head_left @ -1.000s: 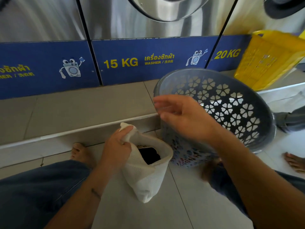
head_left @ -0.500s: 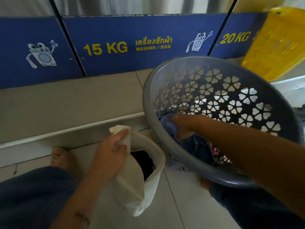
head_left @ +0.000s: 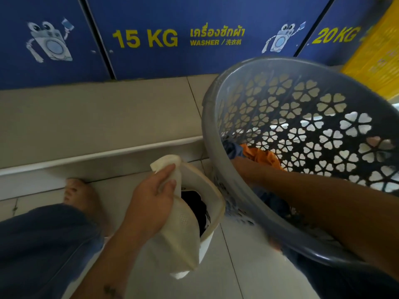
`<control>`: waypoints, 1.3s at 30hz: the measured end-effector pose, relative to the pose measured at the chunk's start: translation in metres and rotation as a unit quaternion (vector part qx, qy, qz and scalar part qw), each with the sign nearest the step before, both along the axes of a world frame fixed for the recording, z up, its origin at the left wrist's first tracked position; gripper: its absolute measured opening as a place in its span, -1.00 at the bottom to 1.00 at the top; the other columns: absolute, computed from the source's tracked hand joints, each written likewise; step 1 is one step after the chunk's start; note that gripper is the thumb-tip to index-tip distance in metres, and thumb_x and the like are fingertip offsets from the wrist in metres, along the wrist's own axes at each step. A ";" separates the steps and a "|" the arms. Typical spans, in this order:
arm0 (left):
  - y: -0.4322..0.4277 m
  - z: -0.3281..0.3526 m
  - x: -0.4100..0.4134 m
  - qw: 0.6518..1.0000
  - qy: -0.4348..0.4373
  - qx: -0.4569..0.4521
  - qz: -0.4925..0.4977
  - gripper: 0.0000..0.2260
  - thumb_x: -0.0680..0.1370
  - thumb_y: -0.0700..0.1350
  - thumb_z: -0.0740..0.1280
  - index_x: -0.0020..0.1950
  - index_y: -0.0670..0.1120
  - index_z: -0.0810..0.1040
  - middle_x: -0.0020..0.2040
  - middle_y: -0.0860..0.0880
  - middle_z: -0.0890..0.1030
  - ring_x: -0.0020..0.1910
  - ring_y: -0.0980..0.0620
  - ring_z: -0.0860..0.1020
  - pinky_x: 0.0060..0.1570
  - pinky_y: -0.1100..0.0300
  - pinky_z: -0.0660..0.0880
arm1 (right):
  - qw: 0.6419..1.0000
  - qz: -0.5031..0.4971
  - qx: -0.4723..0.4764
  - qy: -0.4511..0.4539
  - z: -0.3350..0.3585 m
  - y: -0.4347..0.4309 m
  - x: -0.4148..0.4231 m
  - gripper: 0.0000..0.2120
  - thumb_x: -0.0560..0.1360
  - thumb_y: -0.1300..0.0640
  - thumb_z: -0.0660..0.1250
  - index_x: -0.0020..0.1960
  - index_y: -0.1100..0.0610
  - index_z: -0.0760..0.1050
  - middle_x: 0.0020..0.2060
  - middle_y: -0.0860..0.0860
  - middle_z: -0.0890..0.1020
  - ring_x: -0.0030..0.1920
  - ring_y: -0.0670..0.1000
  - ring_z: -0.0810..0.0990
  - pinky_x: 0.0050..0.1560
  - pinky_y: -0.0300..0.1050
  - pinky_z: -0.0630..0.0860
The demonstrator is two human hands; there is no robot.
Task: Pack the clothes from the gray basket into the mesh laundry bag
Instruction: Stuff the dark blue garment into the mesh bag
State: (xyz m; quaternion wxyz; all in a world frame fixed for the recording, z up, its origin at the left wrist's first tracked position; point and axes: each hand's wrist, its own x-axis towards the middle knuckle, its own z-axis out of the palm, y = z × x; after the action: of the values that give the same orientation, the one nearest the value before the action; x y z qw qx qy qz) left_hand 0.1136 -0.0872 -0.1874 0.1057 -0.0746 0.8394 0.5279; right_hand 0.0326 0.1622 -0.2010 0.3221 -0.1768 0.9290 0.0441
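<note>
The gray basket (head_left: 323,108) with flower-shaped holes is tilted toward me on the right. In its bottom lie an orange garment (head_left: 264,156) and a blue garment (head_left: 232,147). My right hand (head_left: 248,169) reaches in over the near rim and into these clothes; its fingers are hidden under the cloth. My left hand (head_left: 151,197) pinches the rim of the white mesh laundry bag (head_left: 179,236), holding its mouth open on the floor just left of the basket. A dark garment (head_left: 194,208) shows inside the bag.
Blue washer panels (head_left: 151,39) marked 15 KG and 20 KG stand behind a raised tiled step (head_left: 97,117). A yellow basket (head_left: 377,61) sits at the far right. My bare foot (head_left: 79,195) and jeans-clad knee (head_left: 43,244) are left of the bag.
My right hand moved from above the basket down into it and deep into the clothes; an orange garment now shows. The left hand keeps holding the bag's rim.
</note>
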 end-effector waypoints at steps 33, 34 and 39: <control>-0.023 0.217 0.044 0.987 0.095 -0.082 -0.099 -0.45 0.45 -0.36 0.20 0.27 0.18 0.57 0.27 0.16 0.52 0.07 0.05 0.59 0.00 0.15 0.48 | 0.884 -0.082 -0.406 0.219 0.210 -0.063 0.158 -0.58 0.46 0.20 0.33 0.30 -0.03 0.56 0.06 -0.04 0.70 0.00 -0.10 0.62 0.19 -0.19 0.53; -0.022 0.214 0.044 0.988 0.094 -0.072 -0.100 -0.45 0.45 -0.36 0.20 0.25 0.19 0.57 0.27 0.16 0.52 0.05 0.04 0.60 -0.06 0.18 0.46 | 0.861 -0.118 -0.424 0.253 0.210 -0.055 0.152 -0.57 0.45 0.25 0.31 0.28 -0.03 0.57 0.05 -0.05 0.70 0.01 -0.06 0.64 0.18 -0.18 0.54; 0.000 0.196 0.046 0.992 0.090 -0.048 -0.075 -0.47 0.46 -0.35 0.20 0.30 0.14 0.55 0.36 0.14 0.47 0.32 0.11 0.45 0.23 0.24 0.33 | 0.862 -0.280 -0.404 0.125 0.186 -0.011 0.129 -0.33 0.42 0.18 0.39 0.45 -0.17 0.29 0.26 0.05 0.53 0.20 0.10 0.56 0.16 -0.02 0.57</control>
State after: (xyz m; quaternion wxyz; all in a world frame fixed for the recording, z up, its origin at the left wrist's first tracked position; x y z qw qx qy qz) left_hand 0.1594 -0.0877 0.0083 0.0652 0.0313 0.8732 0.4820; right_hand 0.1614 0.1515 -0.0154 0.1024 -0.0167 0.9083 -0.4052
